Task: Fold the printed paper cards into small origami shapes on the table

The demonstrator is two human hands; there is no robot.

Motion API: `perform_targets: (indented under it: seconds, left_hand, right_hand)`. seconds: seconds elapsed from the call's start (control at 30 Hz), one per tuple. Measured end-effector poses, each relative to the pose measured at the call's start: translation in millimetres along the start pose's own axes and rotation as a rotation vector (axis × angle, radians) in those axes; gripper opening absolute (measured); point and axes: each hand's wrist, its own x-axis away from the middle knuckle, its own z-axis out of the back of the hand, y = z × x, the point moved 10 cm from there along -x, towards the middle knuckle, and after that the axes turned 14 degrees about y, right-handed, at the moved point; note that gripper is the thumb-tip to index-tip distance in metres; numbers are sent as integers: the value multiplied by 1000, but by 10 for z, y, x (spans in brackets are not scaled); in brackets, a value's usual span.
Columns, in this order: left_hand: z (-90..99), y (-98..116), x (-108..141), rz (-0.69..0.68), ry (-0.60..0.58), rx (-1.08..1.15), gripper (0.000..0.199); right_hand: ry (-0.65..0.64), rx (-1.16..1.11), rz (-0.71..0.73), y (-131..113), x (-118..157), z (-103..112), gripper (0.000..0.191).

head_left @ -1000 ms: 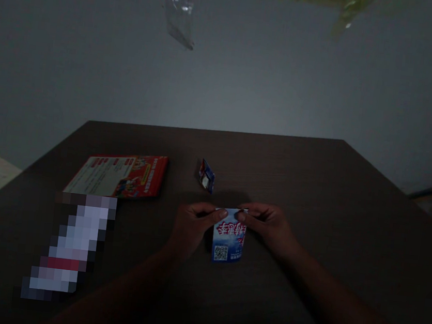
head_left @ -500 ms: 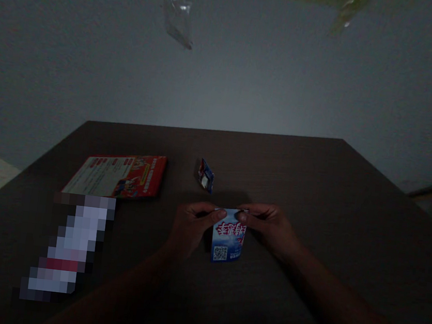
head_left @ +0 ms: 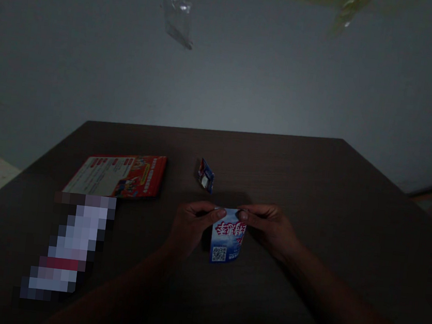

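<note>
Between my two hands hangs a blue-and-white printed leaflet (head_left: 226, 241) with red lettering, upside down to me, and a QR code near its lower left corner. My left hand (head_left: 193, 227) pinches its top left corner between thumb and fingers. At the top right corner my right hand (head_left: 271, 228) grips it the same way. The lower part is slightly curved and free. Beyond my hands, a small folded blue printed card or packet (head_left: 205, 175) lies on the table. Whether the leaflet has further layers behind it I cannot tell.
A dark wooden table (head_left: 278, 164) stands against a grey wall (head_left: 249, 72). At its left lies a flat red-and-white printed box or booklet (head_left: 121, 174), with a blurred-out pale long item (head_left: 74, 244) nearer me. A clear plastic pouch (head_left: 178, 12) hangs on the wall.
Both hands keep their hold with hardly any movement. The leaflet's lower end has shifted very slightly to the left.
</note>
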Motion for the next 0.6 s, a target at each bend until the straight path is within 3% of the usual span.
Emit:
perform_targets:
  seconds: [0.27,0.6]
  left_hand:
    - [-15,122,30,-51,-32,-25,15]
    - [65,124,-1,-68,34,-40,16]
  right_hand:
    - [16,34,31,-22,-13,31,22]
    - [124,83,112,-106,-40,170,18]
